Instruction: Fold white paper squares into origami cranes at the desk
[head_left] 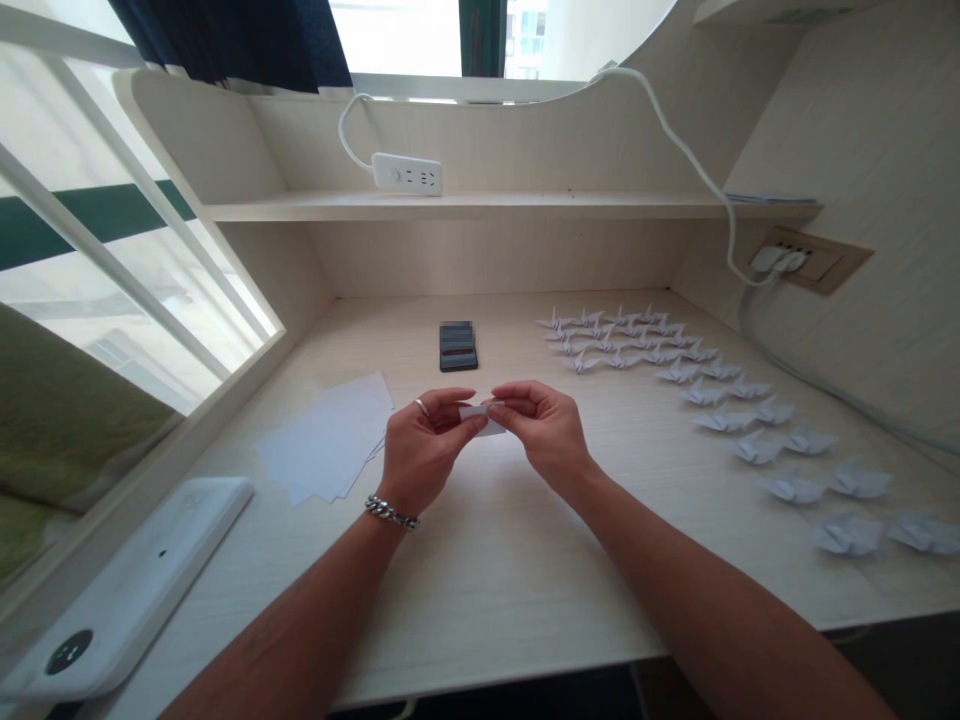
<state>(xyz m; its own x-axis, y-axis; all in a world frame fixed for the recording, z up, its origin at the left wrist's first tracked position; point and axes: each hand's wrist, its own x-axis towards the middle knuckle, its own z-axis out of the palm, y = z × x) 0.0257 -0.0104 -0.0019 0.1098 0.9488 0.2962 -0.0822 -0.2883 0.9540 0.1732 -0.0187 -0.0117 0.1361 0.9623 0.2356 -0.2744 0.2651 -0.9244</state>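
A small folded piece of white paper [491, 427] is held just above the desk, in the middle of the head view. My left hand [429, 440], with a ring and a chain bracelet at the wrist, pinches its left side between thumb and fingers. On the other side, my right hand [544, 420] is closed on the right part of the same paper. My fingers cover much of the paper, so its exact fold is hidden. Left of my hands lies a fanned stack of white paper sheets [330, 435]. Several folded paper cranes [705, 393] stand in rows to the right.
A phone [458, 346] lies beyond my hands on the desk [495, 570]. A long white device [142, 585] rests at the left edge. On the shelf [510, 205] is a power strip [407, 174]; a white cable [694, 160] runs down to the wall socket [817, 262].
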